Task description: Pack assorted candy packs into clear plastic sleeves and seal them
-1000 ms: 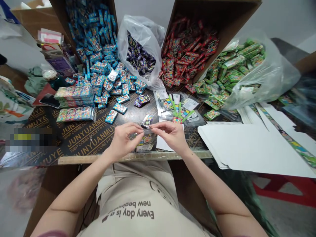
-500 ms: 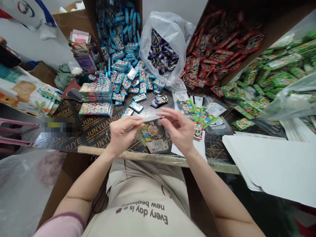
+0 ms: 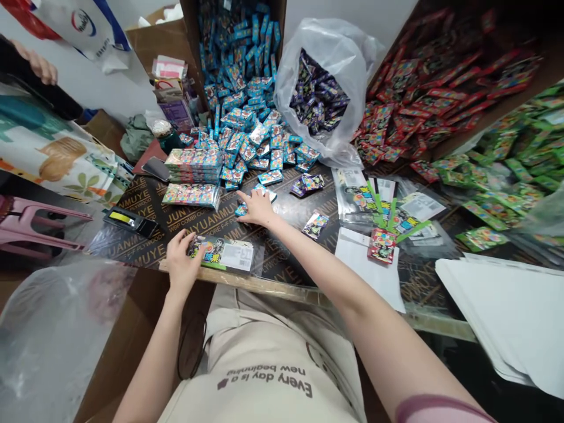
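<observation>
My left hand (image 3: 183,261) is closed on the left end of a flat printed plastic bag (image 3: 235,257), which lies along the table's front edge. Dark print, a green strip and a white label show on it. Reaching forward, my right hand (image 3: 258,210) has its thumb and index finger around a small blue box (image 3: 241,209) on the table. A second blue box (image 3: 265,191) lies just behind those fingers. To the right are two purple packets (image 3: 307,184) and a single dark, colourful packet (image 3: 316,224).
Behind are heaps of blue boxes (image 3: 259,126), a clear bag (image 3: 359,111) of purple packets, red packets (image 3: 409,100) and green packets (image 3: 511,194). Wrapped stacks (image 3: 191,195) and a black cutter (image 3: 131,221) lie left. White sheets (image 3: 506,317) overhang right. Another person's hand (image 3: 37,61) shows upper left.
My hands were together over a clear bag and have parted. The left moved to the printed bag at the front edge; the right reached forward to the blue boxes. The view shifted.
</observation>
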A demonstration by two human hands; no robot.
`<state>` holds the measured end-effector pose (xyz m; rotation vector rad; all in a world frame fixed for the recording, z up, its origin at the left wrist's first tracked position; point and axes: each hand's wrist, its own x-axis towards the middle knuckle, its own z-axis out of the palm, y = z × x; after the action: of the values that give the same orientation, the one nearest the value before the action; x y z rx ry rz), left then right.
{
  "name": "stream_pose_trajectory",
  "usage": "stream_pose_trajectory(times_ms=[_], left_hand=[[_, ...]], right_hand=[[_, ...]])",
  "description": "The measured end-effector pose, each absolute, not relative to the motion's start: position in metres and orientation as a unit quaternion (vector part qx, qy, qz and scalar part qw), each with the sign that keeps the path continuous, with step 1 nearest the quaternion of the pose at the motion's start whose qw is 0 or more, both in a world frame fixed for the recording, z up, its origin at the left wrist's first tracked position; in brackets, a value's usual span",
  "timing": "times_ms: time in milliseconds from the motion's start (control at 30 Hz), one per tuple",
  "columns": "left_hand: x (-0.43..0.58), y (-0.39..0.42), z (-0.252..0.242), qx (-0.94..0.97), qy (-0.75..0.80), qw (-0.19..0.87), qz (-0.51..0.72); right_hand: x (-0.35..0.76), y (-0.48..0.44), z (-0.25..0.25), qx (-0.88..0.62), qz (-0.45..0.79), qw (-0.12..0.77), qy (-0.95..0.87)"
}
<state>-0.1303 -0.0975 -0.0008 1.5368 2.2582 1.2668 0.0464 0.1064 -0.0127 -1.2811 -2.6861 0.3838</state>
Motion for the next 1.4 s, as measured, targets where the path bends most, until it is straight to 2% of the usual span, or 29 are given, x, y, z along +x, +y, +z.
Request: stream_pose_trajectory(times_ms=[67,133,233,300,367,433,567,667,733,833,900,967,1100,1233,1400], left_hand=[[-0.113,-0.089,0.008,0.563,0.708,0.146,0.401],[-0.093,-0.080,0.011,0.555,0.669,0.258,0.422],[-0.062,-0.067,0.012,0.396,0.626,0.429,0.516],[-0.045,-0.061,0.014,0.282,0.554,0.554,0.554],[-0.030,-0.057,0.018,0.217,0.494,0.633,0.555],[-0.019,-0.056,0.021,0.193,0.487,0.651,0.549],[-0.004,-0.055,0.018,0.228,0.526,0.634,0.520],[-0.012,-0.054,0.014,0.368,0.550,0.593,0.459],[-0.030,-0.053,0.015,0.526,0.573,0.490,0.393],[-0.067,-0.052,0.018,0.717,0.592,0.300,0.211],[-0.085,-0.049,0.015,0.764,0.588,0.251,0.095],[-0.093,-0.045,0.008,0.783,0.577,0.229,0.042],[-0.074,-0.039,0.001,0.807,0.558,0.184,0.064],[-0.049,-0.040,0.007,0.832,0.507,0.197,0.108],[-0.039,-0.039,0.013,0.850,0.490,0.172,0.094]], right_hand=[[0.047,0.106,-0.011,-0.427,0.144,0.080,-0.889],[0.057,0.098,-0.007,-0.419,0.221,0.153,-0.867],[0.085,0.072,0.002,-0.325,0.435,0.308,-0.781],[0.108,0.046,0.010,-0.246,0.539,0.345,-0.728],[0.129,0.021,0.018,-0.218,0.550,0.341,-0.731],[0.145,0.001,0.024,-0.229,0.489,0.338,-0.770],[0.166,-0.014,0.028,-0.270,0.338,0.330,-0.839],[0.176,-0.014,0.024,-0.294,0.281,0.320,-0.856],[0.183,-0.013,0.019,-0.310,0.259,0.336,-0.851],[0.194,-0.014,0.006,-0.333,0.252,0.359,-0.834],[0.200,-0.017,-0.003,-0.347,0.254,0.362,-0.827],[0.204,-0.019,-0.009,-0.358,0.245,0.358,-0.827],[0.205,-0.022,-0.013,-0.352,0.189,0.353,-0.846],[0.207,-0.023,-0.013,-0.368,0.070,0.348,-0.860],[0.206,-0.016,-0.019,-0.302,0.112,0.343,-0.882]])
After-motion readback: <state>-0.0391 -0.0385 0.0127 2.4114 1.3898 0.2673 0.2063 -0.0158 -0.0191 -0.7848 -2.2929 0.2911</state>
